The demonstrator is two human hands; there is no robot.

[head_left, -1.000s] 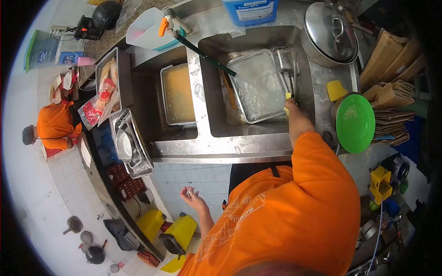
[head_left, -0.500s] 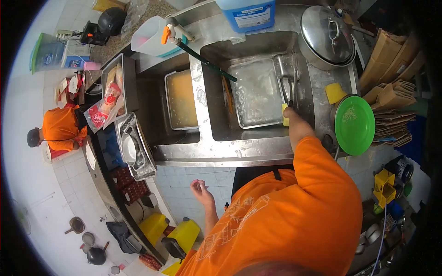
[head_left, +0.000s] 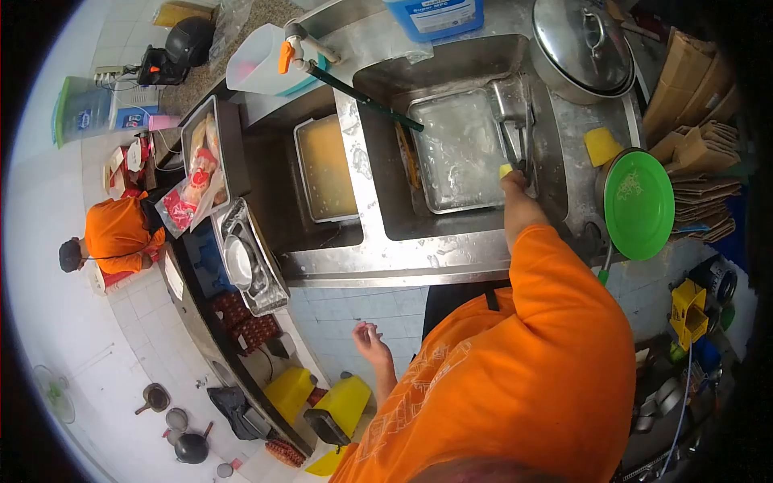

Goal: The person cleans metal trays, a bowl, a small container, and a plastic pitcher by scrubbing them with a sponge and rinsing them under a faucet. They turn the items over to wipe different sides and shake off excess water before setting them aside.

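My right hand [head_left: 516, 187] reaches into the right sink basin [head_left: 386, 68], its fingers closed on a yellow sponge [head_left: 505, 171] that shows only in part. Dark-handled utensils [head_left: 514, 141] lie right beside the fingers, over a small metal container [head_left: 507, 101]. A rectangular tray of cloudy water [head_left: 455, 149] rests in the same basin, left of the hand. My left hand [head_left: 370, 338] hangs over the floor in front of the counter, fingers partly curled, with nothing in it.
A green hose [head_left: 362, 109] crosses the divider. A tray of orange liquid [head_left: 328, 165] sits in the left basin. Right of the sinks are a lidded pot [head_left: 584, 52], another sponge [head_left: 601, 146] and a green plate [head_left: 638, 205]. A person in orange [head_left: 119, 233] bends at the far left.
The view has shifted slightly. My right hand has moved up against the utensil handles, and less of the yellow sponge shows. My left hand stays empty in front of the counter.
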